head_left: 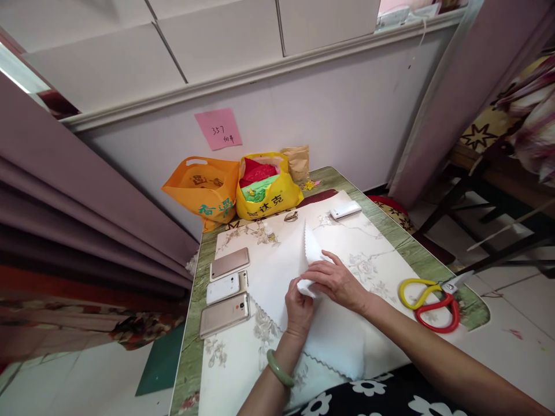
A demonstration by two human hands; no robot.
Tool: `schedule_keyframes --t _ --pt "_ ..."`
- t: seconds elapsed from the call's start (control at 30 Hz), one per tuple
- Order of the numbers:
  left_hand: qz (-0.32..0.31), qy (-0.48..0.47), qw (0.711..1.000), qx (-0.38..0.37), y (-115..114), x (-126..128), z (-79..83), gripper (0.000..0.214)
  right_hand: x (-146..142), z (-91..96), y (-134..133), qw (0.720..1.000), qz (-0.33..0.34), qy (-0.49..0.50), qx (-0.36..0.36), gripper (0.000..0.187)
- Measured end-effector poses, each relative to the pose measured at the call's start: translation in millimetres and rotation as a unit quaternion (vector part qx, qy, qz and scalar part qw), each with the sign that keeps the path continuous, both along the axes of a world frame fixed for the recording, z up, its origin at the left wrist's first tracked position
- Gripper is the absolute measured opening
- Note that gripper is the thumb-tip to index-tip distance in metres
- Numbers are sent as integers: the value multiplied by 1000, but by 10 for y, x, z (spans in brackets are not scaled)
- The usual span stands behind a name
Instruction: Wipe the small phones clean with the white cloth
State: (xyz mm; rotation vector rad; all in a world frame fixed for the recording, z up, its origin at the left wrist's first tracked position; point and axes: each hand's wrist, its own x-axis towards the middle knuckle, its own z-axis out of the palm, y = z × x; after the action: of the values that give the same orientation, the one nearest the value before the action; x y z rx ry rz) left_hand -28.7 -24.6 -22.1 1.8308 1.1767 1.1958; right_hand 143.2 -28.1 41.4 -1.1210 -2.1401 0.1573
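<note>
A white sheet with zigzag-cut edges (277, 271), cloth or soft paper, lies across the middle of the table, its near part at the table's front edge. Closed around a bunched fold of it is my left hand (299, 303), fingers curled and partly hidden. My right hand (336, 283) rests over the same fold, fingers bent and pressed against the sheet beside the left fingertips. One edge of the sheet stands up beyond the hands. Large scissors (433, 297) with one yellow and one red handle lie to the right, apart from both hands.
Several phones (225, 315) lie along the left; a white phone-like device (346, 209) lies at the back right. An orange bag (186, 188), a yellow bag (269, 199) with coloured material and a brown packet (298, 163) stand against the wall. A small bottle (269, 232) lies mid-table.
</note>
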Motion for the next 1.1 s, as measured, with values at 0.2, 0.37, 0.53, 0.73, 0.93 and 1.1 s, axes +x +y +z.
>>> schedule_keyframes --t 0.2,0.37,0.53,0.73,0.93,1.1 --pt "-15 10 1000 5 -1 -28 5 22 54 -420 34 998 -22 60 -14 33" --pt "0 -5 1000 -3 -5 -25 32 18 129 -668 35 990 -75 109 -53 30" --pt "-2 -1 1000 4 -13 -20 48 19 138 -422 50 967 -155 192 -58 36" --pt "-9 -18 1000 5 -37 -43 -20 26 -138 -130 42 995 22 88 -34 30" --pt "-35 19 998 54 -15 -26 13 19 15 -448 -2 984 -25 155 -85 30" --pt "-22 14 996 83 -15 4 64 22 87 -381 -79 964 -109 222 -93 32"
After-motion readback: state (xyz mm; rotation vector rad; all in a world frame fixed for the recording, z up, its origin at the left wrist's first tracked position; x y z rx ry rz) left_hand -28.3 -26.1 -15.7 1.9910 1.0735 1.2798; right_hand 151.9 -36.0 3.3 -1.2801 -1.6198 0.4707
